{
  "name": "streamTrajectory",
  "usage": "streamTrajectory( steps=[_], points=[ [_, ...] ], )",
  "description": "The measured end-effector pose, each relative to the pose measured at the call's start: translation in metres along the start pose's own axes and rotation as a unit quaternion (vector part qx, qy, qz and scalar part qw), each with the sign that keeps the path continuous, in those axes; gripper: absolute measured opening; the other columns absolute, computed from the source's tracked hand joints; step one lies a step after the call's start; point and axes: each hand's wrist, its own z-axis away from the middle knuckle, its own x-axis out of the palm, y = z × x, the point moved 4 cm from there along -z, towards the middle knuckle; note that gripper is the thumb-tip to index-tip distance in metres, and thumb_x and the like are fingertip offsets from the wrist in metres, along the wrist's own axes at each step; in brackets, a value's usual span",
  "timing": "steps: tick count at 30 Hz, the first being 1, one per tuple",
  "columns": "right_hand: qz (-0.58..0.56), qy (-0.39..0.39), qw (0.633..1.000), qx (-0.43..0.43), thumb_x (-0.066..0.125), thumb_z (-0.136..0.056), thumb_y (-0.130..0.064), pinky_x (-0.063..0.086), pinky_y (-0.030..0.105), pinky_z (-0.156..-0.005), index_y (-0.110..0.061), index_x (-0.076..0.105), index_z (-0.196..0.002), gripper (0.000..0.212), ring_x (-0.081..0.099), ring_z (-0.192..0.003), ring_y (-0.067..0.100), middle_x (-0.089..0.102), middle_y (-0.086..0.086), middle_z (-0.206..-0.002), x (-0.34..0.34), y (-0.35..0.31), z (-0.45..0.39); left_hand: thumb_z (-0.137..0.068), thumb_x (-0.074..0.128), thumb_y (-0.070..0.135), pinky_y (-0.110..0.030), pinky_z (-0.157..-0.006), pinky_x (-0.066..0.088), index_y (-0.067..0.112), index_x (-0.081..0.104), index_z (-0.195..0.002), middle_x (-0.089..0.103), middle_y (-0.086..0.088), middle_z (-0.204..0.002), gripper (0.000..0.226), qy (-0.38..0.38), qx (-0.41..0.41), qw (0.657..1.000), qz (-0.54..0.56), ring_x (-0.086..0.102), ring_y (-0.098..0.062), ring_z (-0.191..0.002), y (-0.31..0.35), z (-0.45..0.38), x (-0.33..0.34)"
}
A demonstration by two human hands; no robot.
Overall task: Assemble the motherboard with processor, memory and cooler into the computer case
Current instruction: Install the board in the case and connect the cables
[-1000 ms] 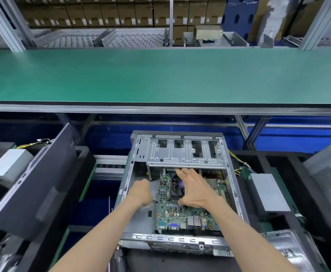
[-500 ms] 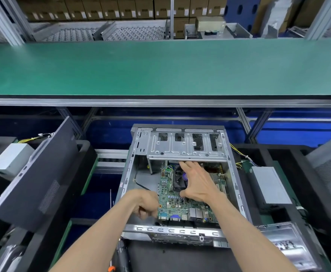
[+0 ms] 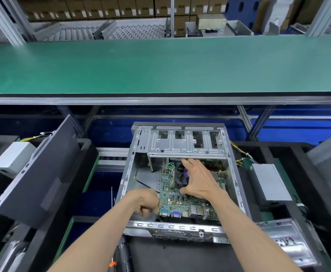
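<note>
**Board seating in the case, both hands on it**

Since a second ago my left hand [image 3: 148, 202] dropped from mid-board edge down to the near-left corner of the motherboard [image 3: 182, 201], by the rear ports; my right hand [image 3: 197, 182] stayed put on the cooler [image 3: 181, 178], and the view tipped down a bit.

Left hand: fingers curled at the board's corner, seem to pinch its edge, though the contact is partly hidden. Right hand: spread over the cooler fan, thumb at its near edge, fingers reaching under the drive cage [image 3: 187, 143], clamped around the cooler body.

Motherboard sits inside the open computer case [image 3: 125, 185], flat or close to it, ports facing the near rear panel. Processor is hidden under the cooler; memory not clearly made out.

Step, my read: final positioning of the board, nudging ports toward the rear openings. Next likely needs a small slide toward me until ports line up and screw holes sit over the standoffs, then screws. A screwdriver [image 3: 121, 256] lies just below the case. Risk: the black cable [image 3: 147, 186] beside the board gets trapped under it.
</note>
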Motion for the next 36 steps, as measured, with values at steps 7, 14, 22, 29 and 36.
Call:
streamTrajectory(
  steps=[7, 14, 22, 29, 36],
  points=[
    [-0.005, 0.005, 1.000, -0.002, 0.079, -0.062, -0.049, 0.044, 0.041, -0.102, -0.012, 0.029, -0.156, 0.112, 0.040, -0.126, 0.025, 0.047, 0.003, -0.138, 0.000, 0.001, 0.000, -0.097, 0.037, 0.008, -0.023, -0.041, 0.039, 0.002, 0.049, -0.104, 0.055, -0.010, -0.075, 0.015, 0.166, 0.019, 0.985, -0.051, 0.044, -0.015, -0.039, -0.003, -0.005, 0.000],
    [0.006, 0.005, 1.000, -0.006, 0.079, -0.063, -0.047, 0.043, 0.042, -0.103, -0.010, 0.029, -0.155, 0.111, 0.041, -0.123, 0.025, 0.047, 0.005, -0.137, 0.003, -0.001, -0.002, -0.090, 0.058, 0.004, -0.030, -0.066, 0.051, 0.000, 0.067, -0.100, 0.069, -0.017, -0.105, 0.013, 0.254, 0.075, 0.959, -0.102, 0.060, -0.024, -0.074, 0.003, 0.008, -0.022],
    [0.032, -0.015, 0.999, -0.022, 0.078, -0.067, -0.044, 0.040, 0.052, -0.109, -0.009, 0.022, -0.158, 0.112, 0.037, -0.127, 0.026, 0.044, 0.006, -0.139, 0.010, -0.006, -0.004, -0.080, 0.060, 0.000, -0.031, -0.052, 0.045, 0.019, 0.063, -0.052, 0.068, 0.001, -0.067, 0.034, 0.092, 0.210, 0.956, -0.181, 0.053, -0.018, -0.061, 0.023, 0.038, -0.006],
    [0.025, 0.000, 0.999, -0.028, 0.077, -0.064, -0.043, 0.041, 0.047, -0.107, -0.011, 0.024, -0.158, 0.113, 0.038, -0.123, 0.023, 0.045, 0.004, -0.138, 0.008, -0.002, -0.005, -0.070, 0.058, 0.000, -0.017, -0.041, 0.030, 0.007, 0.078, -0.077, 0.063, 0.010, -0.053, 0.022, 0.009, 0.227, 0.958, -0.175, 0.034, -0.011, -0.040, 0.047, 0.042, 0.016],
    [0.012, -0.007, 1.000, -0.023, 0.075, -0.062, -0.043, 0.040, 0.050, -0.108, -0.011, 0.027, -0.156, 0.110, 0.038, -0.125, 0.024, 0.045, 0.004, -0.139, 0.010, -0.002, -0.007, -0.064, 0.060, -0.006, -0.020, -0.042, 0.025, 0.008, 0.063, -0.056, 0.046, 0.000, -0.047, 0.016, -0.062, 0.197, 0.960, -0.190, 0.030, -0.012, -0.040, 0.053, 0.050, 0.010]
  ],
)
